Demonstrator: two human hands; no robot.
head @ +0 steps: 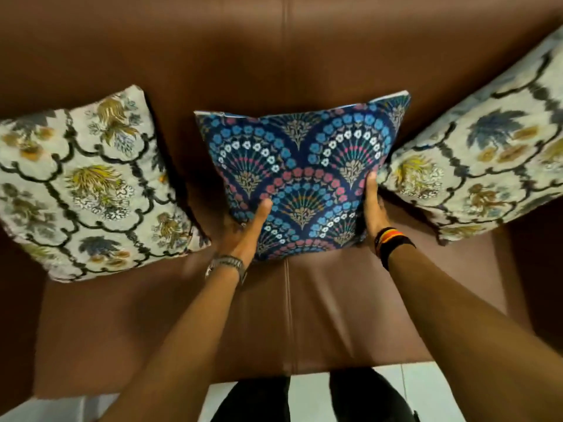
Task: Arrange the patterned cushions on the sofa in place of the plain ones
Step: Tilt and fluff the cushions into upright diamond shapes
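Note:
A dark blue cushion (307, 175) with fan-shaped flower patterns stands upright at the middle of the brown leather sofa (274, 65), leaning on the backrest. My left hand (243, 229) grips its lower left corner, thumb on the front. My right hand (373, 205) holds its right edge, fingers behind it. A cream floral cushion (88, 184) leans at the sofa's left end. A second cream floral cushion (481, 153) leans at the right end, touching the blue one's right edge. No plain cushion is in view.
The sofa seat (304, 315) stretches in front of the cushions, with a seam down its middle. Brown armrests close in both sides. White floor tiles (307, 397) and my dark trouser legs show at the bottom edge.

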